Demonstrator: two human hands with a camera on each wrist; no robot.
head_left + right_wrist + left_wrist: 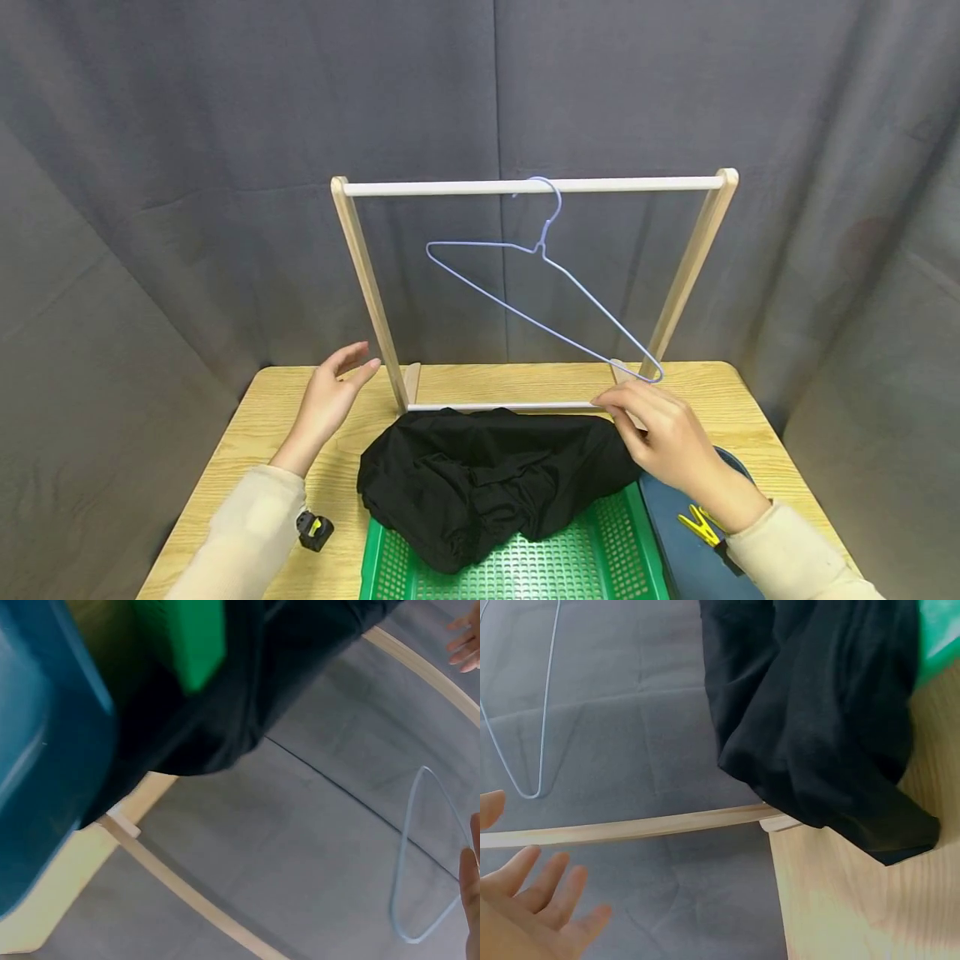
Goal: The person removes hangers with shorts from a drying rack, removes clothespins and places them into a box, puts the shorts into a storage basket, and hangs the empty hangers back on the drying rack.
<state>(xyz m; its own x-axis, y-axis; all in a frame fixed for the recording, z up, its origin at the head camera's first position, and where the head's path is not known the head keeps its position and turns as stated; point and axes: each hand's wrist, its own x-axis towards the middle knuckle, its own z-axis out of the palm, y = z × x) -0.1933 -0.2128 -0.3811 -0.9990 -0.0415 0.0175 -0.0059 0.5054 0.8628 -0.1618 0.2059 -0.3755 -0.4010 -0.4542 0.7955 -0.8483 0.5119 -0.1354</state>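
A pale purple hanger [542,246] hangs by its hook from the white top bar [450,188] of a small wooden rack. It tilts, its right corner low, close above my right hand [660,429]. That hand's fingers are loosely bent with nothing seen between them; whether it touches the hanger I cannot tell. Left of the rack, my left hand [330,400] is raised with its fingers spread and holds nothing. A bunched black cloth garment [495,475] lies below the hanger, over the back of a green basket [375,558]. The garment's kind is not clear.
The rack's wooden posts [682,275] stand at the back of a wood-grain table [217,500]. Right of the basket is a dark blue bin [675,533], with a yellow clip [699,525] seen over it, by the right wrist. Grey curtains [225,167] surround the table.
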